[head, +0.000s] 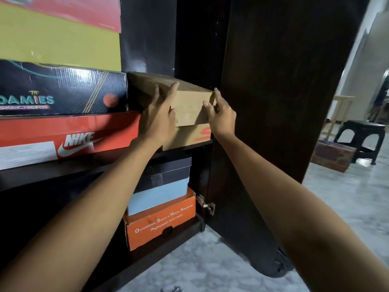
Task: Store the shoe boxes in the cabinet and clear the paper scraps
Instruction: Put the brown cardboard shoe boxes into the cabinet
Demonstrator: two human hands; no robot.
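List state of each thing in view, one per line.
brown box: lid on, on the shelf, both hands on it
left hand: fingers straight, pressing its front
right hand: fingers touching its right corner
cabinet door: open
orange box: lid on, bottom of stack

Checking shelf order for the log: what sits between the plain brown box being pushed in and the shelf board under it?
In the head view, one tan box with red lettering lies between the plain brown box and the shelf board.
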